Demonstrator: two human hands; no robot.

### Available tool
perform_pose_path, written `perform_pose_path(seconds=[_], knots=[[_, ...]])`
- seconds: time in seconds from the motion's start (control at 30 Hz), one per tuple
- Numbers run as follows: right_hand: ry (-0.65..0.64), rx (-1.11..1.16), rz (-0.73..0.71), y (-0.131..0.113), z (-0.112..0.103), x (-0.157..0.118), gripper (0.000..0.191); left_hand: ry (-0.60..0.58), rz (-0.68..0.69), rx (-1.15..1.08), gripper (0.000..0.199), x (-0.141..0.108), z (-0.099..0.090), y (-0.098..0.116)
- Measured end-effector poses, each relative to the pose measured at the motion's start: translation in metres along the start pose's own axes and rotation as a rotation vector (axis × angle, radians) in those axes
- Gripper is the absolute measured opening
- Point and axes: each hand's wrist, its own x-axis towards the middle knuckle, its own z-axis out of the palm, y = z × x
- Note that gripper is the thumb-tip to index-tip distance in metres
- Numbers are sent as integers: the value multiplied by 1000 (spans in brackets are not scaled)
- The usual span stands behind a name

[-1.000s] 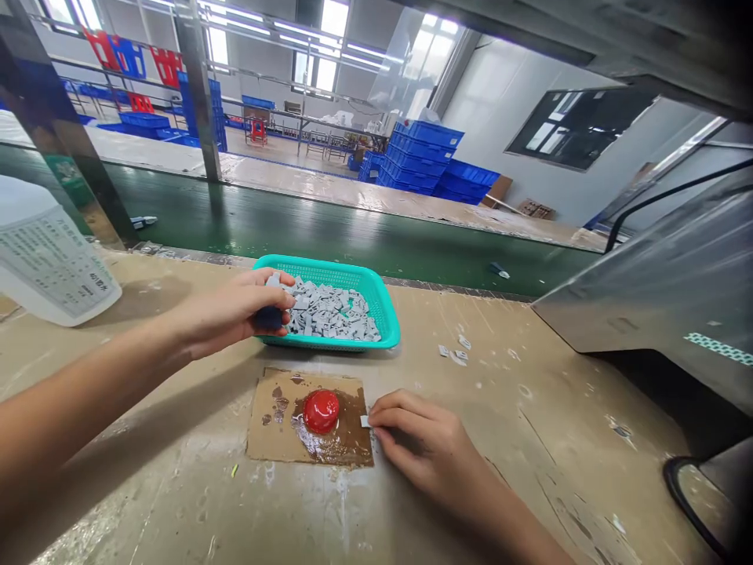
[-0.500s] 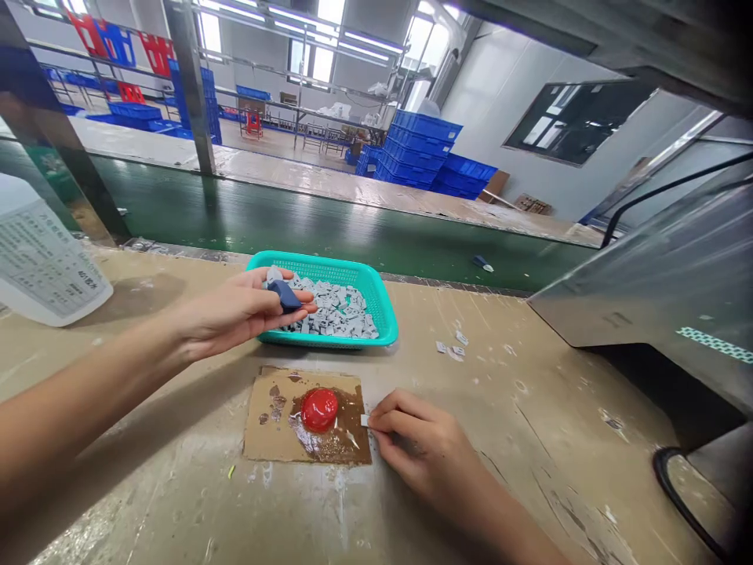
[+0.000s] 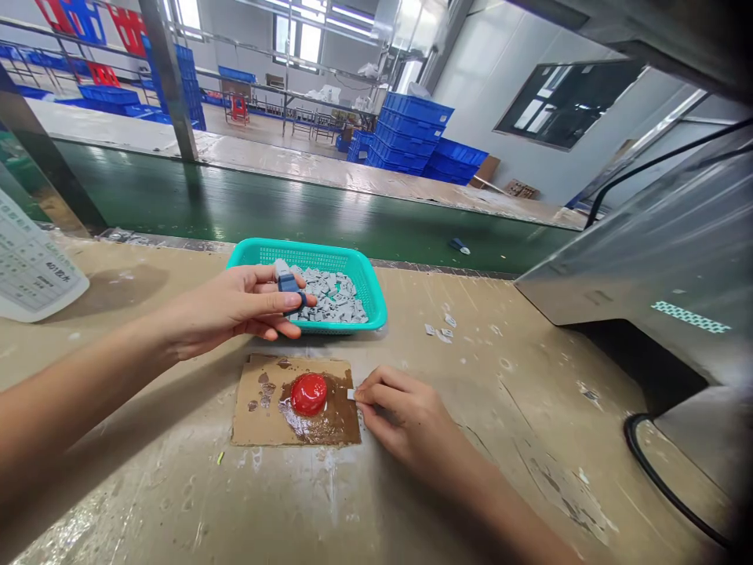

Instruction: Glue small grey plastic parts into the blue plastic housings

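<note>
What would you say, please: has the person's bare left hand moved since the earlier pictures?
Yes: against the teal, perforated plastic basket, the bare left hand has shifted slightly rightward and lower in the view.

The left hand [image 3: 244,302] is showing bare, its slim fingers [image 3: 259,275] tapering toward the grip; behind the grip, the wrist [image 3: 168,333] is widening into a bare left forearm [image 3: 106,365]. The right hand [image 3: 405,408] is also showing bare, a bare right forearm [image 3: 494,494] broadening behind its grip.

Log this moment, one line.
Left hand: holds navy-and-grey part in front of teal mesh basket | Right hand: pinches small pale piece at right edge of cardboard | Red cap-like piece: on wet cardboard
</note>
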Motion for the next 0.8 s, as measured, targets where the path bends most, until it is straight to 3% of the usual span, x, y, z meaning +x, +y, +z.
perform_pose_path(seconds=[0.13,0.3,0.5,0.67,0.8], knots=[[12,-2,16,0,2,2,19,32,45,-25,32,-1,3,-1],[33,24,2,0,3,3,19,36,-14,-152,30,-2,11,-2],[85,211,123,-5,-21,7,13,31,-10,-210,13,-1,11,-1],[161,449,108,-19,-50,35,8,-70,42,-205,19,-1,10,-5],[263,629,95,-32,-60,69,7,-21,89,-226,16,-3,16,-4]])
